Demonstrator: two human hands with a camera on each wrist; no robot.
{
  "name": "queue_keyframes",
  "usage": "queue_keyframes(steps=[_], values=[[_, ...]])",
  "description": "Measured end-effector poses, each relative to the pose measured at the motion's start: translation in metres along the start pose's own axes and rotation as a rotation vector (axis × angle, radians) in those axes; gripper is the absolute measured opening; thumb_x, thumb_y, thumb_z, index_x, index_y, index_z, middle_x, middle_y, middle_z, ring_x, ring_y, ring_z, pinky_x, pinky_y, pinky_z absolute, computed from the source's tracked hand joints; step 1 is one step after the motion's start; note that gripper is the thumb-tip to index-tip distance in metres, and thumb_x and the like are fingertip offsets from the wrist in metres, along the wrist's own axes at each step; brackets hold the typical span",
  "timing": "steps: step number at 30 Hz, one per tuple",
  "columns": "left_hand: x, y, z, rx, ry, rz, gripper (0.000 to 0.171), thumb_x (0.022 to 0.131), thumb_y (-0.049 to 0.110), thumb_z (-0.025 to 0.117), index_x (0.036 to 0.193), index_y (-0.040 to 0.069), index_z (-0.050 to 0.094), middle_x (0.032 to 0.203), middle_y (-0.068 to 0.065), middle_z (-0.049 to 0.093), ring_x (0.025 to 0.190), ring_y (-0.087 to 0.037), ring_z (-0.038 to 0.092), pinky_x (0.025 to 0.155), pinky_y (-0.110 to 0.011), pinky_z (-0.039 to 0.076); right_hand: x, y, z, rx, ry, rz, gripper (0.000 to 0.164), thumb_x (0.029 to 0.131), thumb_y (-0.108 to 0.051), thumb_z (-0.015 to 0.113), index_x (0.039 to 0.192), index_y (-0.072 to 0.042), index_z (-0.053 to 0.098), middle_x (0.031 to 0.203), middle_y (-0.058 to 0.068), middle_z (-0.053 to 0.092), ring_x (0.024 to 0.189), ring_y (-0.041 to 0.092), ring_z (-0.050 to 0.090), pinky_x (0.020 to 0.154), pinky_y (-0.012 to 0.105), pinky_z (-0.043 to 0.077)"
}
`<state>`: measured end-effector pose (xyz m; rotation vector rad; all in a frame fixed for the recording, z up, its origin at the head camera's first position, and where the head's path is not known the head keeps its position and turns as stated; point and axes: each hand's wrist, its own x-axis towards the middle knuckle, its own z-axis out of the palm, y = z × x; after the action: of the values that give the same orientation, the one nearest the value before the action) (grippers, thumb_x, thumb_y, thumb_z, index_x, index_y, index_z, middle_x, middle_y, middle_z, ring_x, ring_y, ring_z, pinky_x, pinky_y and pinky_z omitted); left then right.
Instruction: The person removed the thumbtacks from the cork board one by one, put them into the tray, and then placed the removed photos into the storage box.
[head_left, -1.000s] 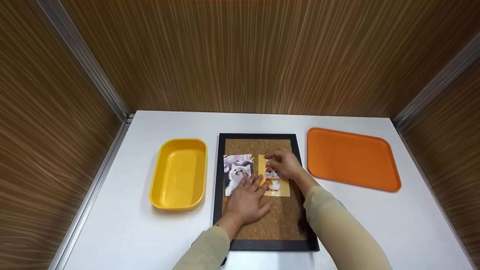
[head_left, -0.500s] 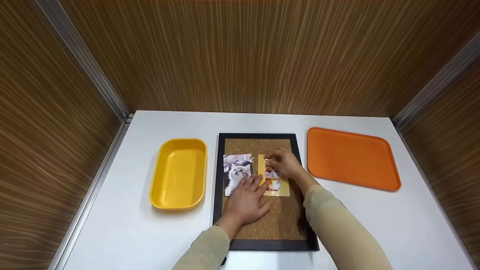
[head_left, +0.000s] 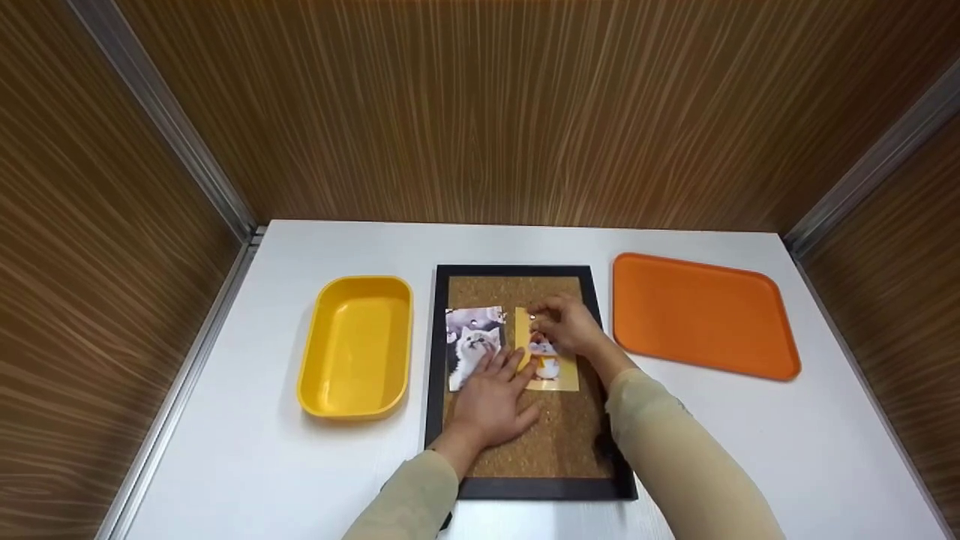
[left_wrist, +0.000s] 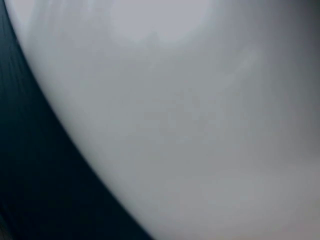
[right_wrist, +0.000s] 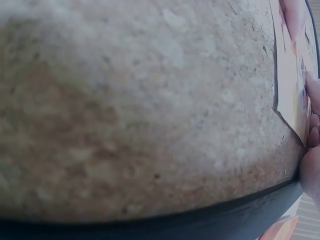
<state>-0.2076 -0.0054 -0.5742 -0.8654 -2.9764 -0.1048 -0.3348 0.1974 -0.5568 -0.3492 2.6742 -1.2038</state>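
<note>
Two glossy photos [head_left: 474,343] on cork [head_left: 570,439]

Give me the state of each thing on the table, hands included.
Corkboard: face up on the table
Kitten picture: lying on the cork, partly covered
Yellow picture: beside it, partly covered
Left hand: fingers spread across both pictures
Right hand: fingers bent at the yellow picture's top; pinch unclear
Yellow tub: upright, open-topped
Orange tray: right way up, slightly angled

A speckled brown cork board [right_wrist: 150,100] fills most of the view; a dark frame edge [right_wrist: 240,218] curves below; a pale flat card [right_wrist: 290,92] and bare fingers [right_wrist: 311,172] line the right side.
</note>
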Motion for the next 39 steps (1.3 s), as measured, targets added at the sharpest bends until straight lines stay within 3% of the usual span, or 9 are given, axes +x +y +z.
queue_keyframes(steps=[7,19,33,39], values=[[-0.0004,-0.0007,0.0005,-0.010,-0.004,-0.005,0.074,0.105,0.068,0.036,0.166,0.026,0.041,0.170,-0.002,0.038,0.157,-0.026,0.033,0.130,-0.046,0.020,-0.0007,-0.0004,0.0010,0.001,-0.003,-0.023,0.019,0.099,-0.011,0.076,0.117,-0.006,0.078,0.123,0.016,0.066,0.120,0.035,0.058,0.114,0.053,0.043],[-0.0018,-0.0006,-0.0008,-0.012,0.000,0.002,0.073,0.105,0.067,0.036,0.165,0.025,0.041,0.170,-0.003,0.038,0.157,-0.027,0.033,0.130,-0.047,0.021,-0.0022,-0.0022,0.0002,0.008,-0.008,0.022,0.018,0.099,-0.014,0.076,0.116,-0.009,0.078,0.119,0.013,0.065,0.116,0.032,0.057,0.113,0.052,0.043],[-0.0023,-0.0005,0.0001,-0.030,-0.012,-0.010,0.074,0.105,0.068,0.035,0.165,0.026,0.041,0.171,-0.002,0.036,0.158,-0.026,0.031,0.130,-0.047,0.019,-0.0021,-0.0018,0.0020,0.016,0.002,0.029,0.016,0.098,-0.009,0.077,0.113,-0.009,0.078,0.126,0.014,0.066,0.123,0.034,0.057,0.119,0.055,0.038],[-0.0023,-0.0005,-0.0001,-0.021,-0.003,-0.009,0.074,0.104,0.068,0.037,0.165,0.026,0.042,0.170,-0.002,0.038,0.158,-0.026,0.032,0.130,-0.046,0.020,-0.0028,-0.0019,0.0023,0.032,0.018,-0.014,0.011,0.097,-0.006,0.077,0.108,-0.007,0.078,0.119,0.015,0.068,0.117,0.034,0.059,0.114,0.052,0.043]])
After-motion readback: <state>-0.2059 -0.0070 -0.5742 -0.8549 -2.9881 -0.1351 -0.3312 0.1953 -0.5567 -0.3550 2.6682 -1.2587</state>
